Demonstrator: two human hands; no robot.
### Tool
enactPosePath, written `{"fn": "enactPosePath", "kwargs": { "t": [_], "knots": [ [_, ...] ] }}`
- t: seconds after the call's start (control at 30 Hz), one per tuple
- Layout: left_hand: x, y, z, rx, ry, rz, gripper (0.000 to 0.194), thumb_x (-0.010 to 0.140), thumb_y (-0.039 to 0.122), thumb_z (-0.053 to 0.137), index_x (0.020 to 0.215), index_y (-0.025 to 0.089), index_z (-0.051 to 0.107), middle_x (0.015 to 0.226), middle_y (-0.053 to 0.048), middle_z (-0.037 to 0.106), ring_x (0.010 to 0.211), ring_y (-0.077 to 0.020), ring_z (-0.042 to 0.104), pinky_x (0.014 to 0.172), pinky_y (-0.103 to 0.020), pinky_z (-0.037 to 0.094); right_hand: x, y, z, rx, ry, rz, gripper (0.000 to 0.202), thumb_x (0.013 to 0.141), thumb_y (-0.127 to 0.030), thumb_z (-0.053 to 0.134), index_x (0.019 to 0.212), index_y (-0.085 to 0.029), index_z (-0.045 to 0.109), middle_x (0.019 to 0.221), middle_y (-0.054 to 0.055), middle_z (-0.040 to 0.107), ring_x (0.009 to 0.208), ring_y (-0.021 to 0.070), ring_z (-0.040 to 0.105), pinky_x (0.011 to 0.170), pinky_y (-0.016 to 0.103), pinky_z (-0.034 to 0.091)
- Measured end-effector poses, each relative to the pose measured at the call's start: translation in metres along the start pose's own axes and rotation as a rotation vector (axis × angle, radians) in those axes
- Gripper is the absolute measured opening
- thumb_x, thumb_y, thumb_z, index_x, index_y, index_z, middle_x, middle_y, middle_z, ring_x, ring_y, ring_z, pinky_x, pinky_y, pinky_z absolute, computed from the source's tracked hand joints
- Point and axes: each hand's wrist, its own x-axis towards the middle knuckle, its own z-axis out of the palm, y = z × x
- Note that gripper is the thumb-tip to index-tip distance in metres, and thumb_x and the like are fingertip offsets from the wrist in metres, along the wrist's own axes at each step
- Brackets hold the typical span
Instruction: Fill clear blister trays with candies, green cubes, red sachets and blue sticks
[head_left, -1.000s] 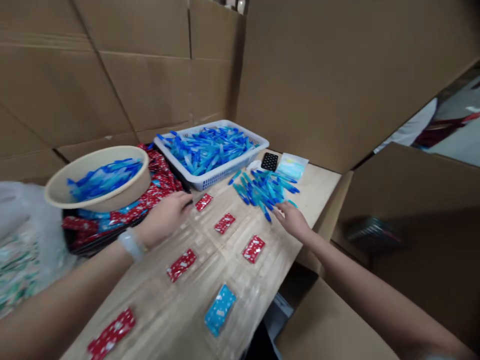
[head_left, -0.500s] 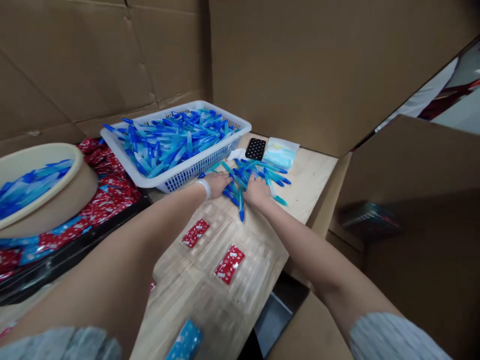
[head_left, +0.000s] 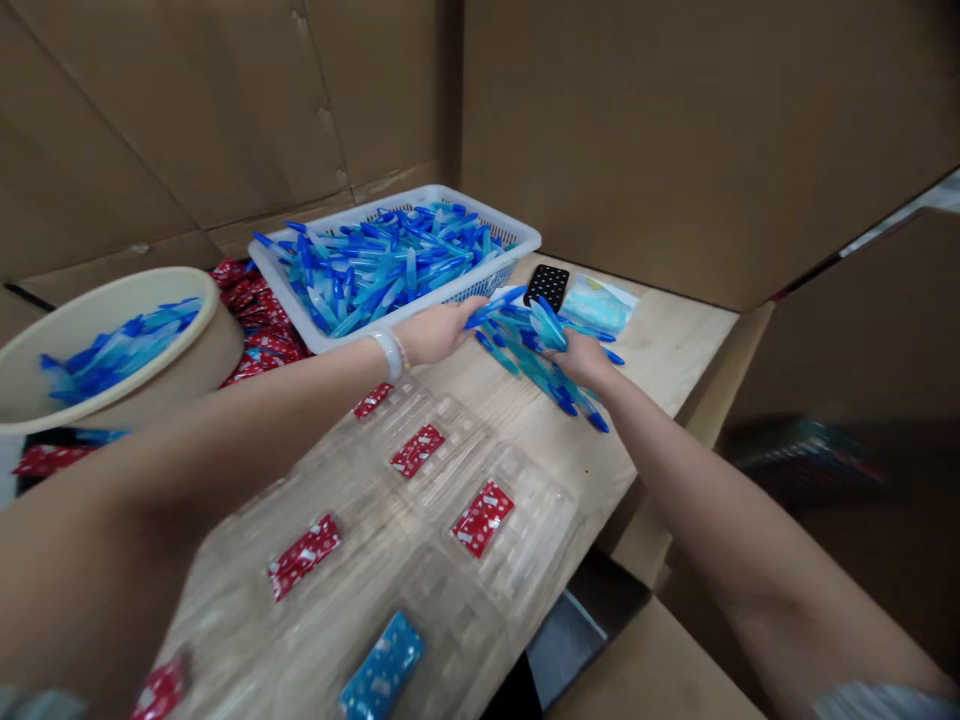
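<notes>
My left hand, with a white bracelet at the wrist, is closed on a blue pen-like piece in front of the white basket. To its right, my right hand grips several light-blue pieces that point up and to the left. Below and between both hands a loose pile of blue and teal pieces lies on the wooden table. Clear plastic trays cover the near part of the table, some holding red packets and one a blue packet.
A white basket full of blue pieces stands at the back left. Left of it is a cream tub with more pieces, beside red packets. A black dotted case and a pale pouch lie behind the pile.
Both hands have risen from the pile, now with pieces in their fingers. The view has shifted left and down, so more trays and packets show.
</notes>
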Motion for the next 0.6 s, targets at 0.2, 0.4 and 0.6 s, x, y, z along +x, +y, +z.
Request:
{"fn": "enactPosePath", "kwargs": {
  "t": [0.2,0.4,0.6],
  "knots": [
    [-0.121,-0.005,0.005,-0.388,-0.241,-0.469,0.031,0.078,0.033,0.043,0.099,0.013,0.055,0.056,0.001,0.054,0.047,-0.0117,0.048,0.044,-0.021,0.039,-0.033,-0.020,-0.019,0.371,-0.084,-0.221,0.034,0.066,-0.039,0.059,0.095,-0.022,0.054,0.091,0.005,0.061,0.084,0.0246,0.055,0.074,0.037,0.042],
    [-0.157,-0.006,0.052,-0.178,-0.053,-0.449,0.048,0.079,0.032,0.044,0.125,0.020,0.042,0.106,-0.012,0.054,0.084,-0.0208,0.055,0.076,-0.031,0.044,-0.079,-0.062,-0.014,0.599,-0.423,-0.434,0.038,0.063,-0.032,0.063,0.097,-0.017,0.054,0.086,0.001,0.060,0.074,0.0158,0.054,0.069,0.030,0.042],
    [-0.159,-0.009,0.052,-0.210,0.046,-0.448,0.045,0.081,0.025,0.040,0.125,0.021,0.042,0.117,-0.011,0.047,0.102,-0.0215,0.050,0.088,-0.033,0.040,-0.114,-0.092,0.008,-0.027,-0.350,-0.849,0.018,0.068,-0.020,0.060,0.086,-0.015,0.059,0.080,0.005,0.058,0.079,0.0172,0.049,0.070,0.027,0.037]
  ]
}}
